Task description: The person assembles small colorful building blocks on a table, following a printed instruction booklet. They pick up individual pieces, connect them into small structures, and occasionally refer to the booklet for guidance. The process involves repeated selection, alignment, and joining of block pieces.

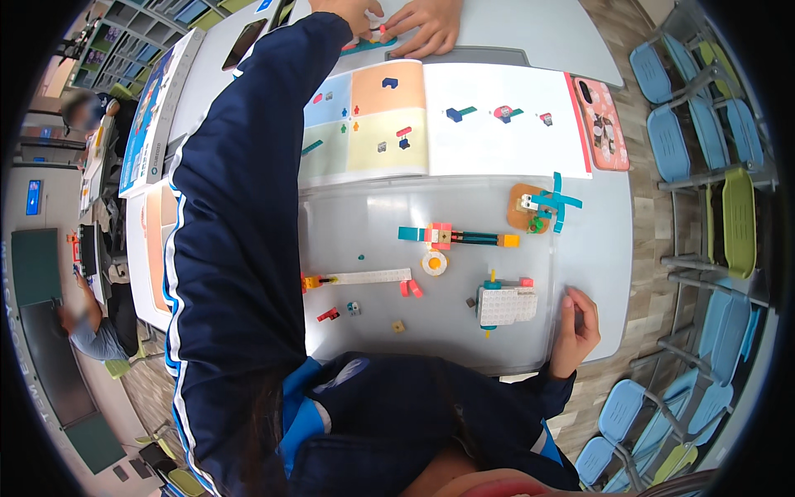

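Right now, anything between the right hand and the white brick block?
Only the tray's right rim, which runs between the right hand and the white brick block in this view; no loose piece visible between them.

Totally passable through the tray (447, 348) between the white beam (373, 277) and the white block (507, 308), just mind the yellow-white ring (434, 262) at the top of that gap. Also roomy between beam and booklet (497, 153). Blocked on the left by the left arm's navy sleeve (240, 182), tighter rightward at the right hand (574, 335).
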Motion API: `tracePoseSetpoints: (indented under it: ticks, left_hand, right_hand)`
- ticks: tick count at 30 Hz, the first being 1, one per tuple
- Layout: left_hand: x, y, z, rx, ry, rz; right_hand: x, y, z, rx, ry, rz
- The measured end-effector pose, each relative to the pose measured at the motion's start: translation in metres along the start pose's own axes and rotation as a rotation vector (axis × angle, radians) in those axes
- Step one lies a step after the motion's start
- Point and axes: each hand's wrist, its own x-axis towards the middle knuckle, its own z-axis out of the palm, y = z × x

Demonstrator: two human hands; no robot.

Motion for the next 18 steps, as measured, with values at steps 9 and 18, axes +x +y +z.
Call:
tracePoseSetpoints:
  ticks: [9, 18]
  left_hand:
    - [-0.070, 0.064, -0.044, 0.154, 0.181, -0.166]
    - [-0.070, -0.007, -0.016, -0.033, 0.132, -0.185]
  right_hand:
    - [0.002, -0.002, 0.001, 0.004, 0.006, 0.024]
    - [-0.002, -0.006, -0.001, -0.026, 0.044, 0.008]
